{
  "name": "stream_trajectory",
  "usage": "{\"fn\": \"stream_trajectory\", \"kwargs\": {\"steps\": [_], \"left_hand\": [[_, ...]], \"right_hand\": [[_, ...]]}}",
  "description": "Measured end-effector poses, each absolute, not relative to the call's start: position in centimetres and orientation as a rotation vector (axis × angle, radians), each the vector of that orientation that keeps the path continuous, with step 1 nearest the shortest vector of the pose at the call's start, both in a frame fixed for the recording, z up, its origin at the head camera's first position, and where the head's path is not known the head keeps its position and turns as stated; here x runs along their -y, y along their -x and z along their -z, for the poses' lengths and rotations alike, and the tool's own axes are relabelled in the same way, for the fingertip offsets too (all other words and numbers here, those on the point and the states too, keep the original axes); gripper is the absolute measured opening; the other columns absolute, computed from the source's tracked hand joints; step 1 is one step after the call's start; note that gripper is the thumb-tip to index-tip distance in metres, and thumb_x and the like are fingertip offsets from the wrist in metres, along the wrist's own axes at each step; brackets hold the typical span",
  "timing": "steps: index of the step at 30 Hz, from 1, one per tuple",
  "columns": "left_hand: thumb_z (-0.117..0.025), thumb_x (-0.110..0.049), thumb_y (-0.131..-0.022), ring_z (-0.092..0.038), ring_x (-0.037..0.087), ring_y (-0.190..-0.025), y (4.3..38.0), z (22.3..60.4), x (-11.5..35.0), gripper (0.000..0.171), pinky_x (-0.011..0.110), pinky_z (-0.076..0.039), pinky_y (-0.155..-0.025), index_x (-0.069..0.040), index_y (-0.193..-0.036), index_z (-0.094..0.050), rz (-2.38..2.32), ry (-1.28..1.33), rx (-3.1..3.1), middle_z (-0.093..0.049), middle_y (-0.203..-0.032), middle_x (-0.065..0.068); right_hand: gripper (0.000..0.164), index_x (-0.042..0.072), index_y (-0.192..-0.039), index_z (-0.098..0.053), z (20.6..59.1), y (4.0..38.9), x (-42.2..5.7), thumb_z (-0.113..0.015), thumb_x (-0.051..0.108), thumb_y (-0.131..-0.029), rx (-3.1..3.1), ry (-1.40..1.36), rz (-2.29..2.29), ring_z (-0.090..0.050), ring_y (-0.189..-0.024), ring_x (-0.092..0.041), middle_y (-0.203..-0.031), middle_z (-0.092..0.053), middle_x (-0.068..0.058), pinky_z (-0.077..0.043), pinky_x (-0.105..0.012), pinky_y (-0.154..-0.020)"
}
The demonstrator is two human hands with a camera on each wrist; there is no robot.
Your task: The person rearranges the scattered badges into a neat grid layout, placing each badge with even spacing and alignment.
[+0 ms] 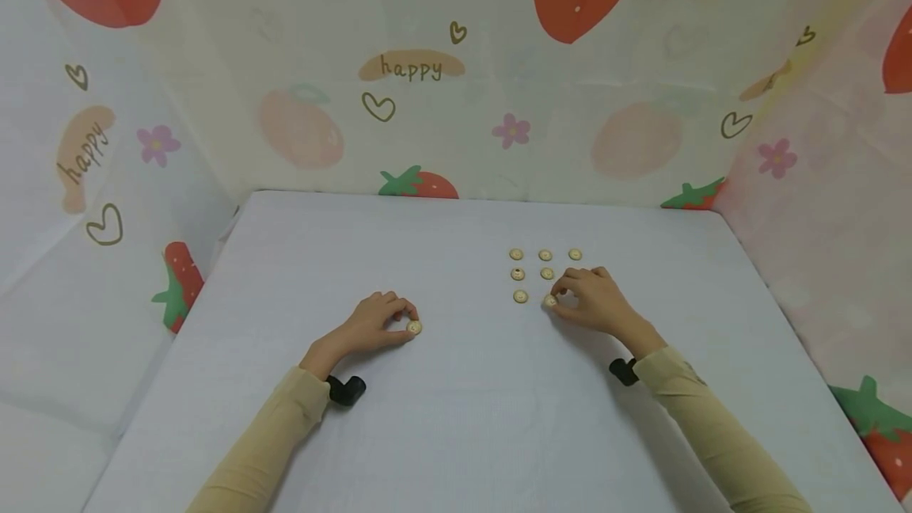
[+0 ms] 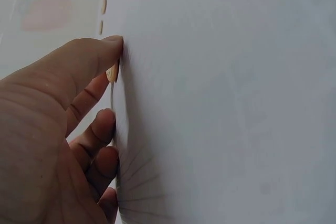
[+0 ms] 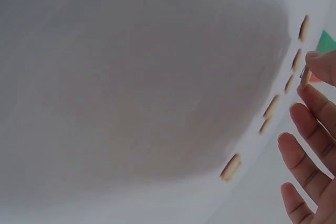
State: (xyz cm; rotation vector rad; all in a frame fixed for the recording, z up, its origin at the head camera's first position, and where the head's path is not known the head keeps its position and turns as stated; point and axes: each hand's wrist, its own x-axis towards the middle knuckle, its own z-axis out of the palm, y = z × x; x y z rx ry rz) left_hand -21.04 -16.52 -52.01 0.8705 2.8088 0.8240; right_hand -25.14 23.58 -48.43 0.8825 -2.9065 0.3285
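Note:
My left hand (image 1: 375, 321) pinches a small round tan button (image 1: 414, 327) between thumb and index finger, low at the table. In the left wrist view that button is partly covered by the thumb (image 2: 113, 45). To the right, my right hand (image 1: 594, 299) holds another button (image 1: 551, 301) by its edge between thumb and index finger; its other fingers are spread in the right wrist view. Beside it lie several matching buttons: three in the back row (image 1: 545, 255), two in the middle row (image 1: 546, 273), and a front one (image 1: 521, 296) left of the held button.
A white cloth covers the table (image 1: 456, 418). Behind it stands a pale curtain (image 1: 456, 125) printed with strawberries, hearts and flowers, and similar fabric hangs at both sides. A black wrist camera (image 1: 347, 391) sits at the left sleeve, another (image 1: 624, 371) at the right.

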Motion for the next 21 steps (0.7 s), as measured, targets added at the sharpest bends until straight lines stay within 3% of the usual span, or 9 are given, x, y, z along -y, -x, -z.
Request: {"fn": "stream_trajectory", "kwargs": {"steps": [21], "left_hand": [[-0.066,-0.033,-0.084,-0.041,0.012,-0.082,21.2,52.3,16.6,0.023,0.031,-0.031,-0.075,-0.021,-0.103,-0.061,-0.821,-0.866,-2.816,-0.052,-0.089,-0.003]], "right_hand": [[0.019,0.013,-0.091,-0.069,49.1,26.0,-28.8,-0.068,0.029,-0.081,2.96,-0.718,-0.343,-0.058,-0.086,-0.02,-0.089,-0.063,-0.001,-0.034,-0.051,-0.085]]}}
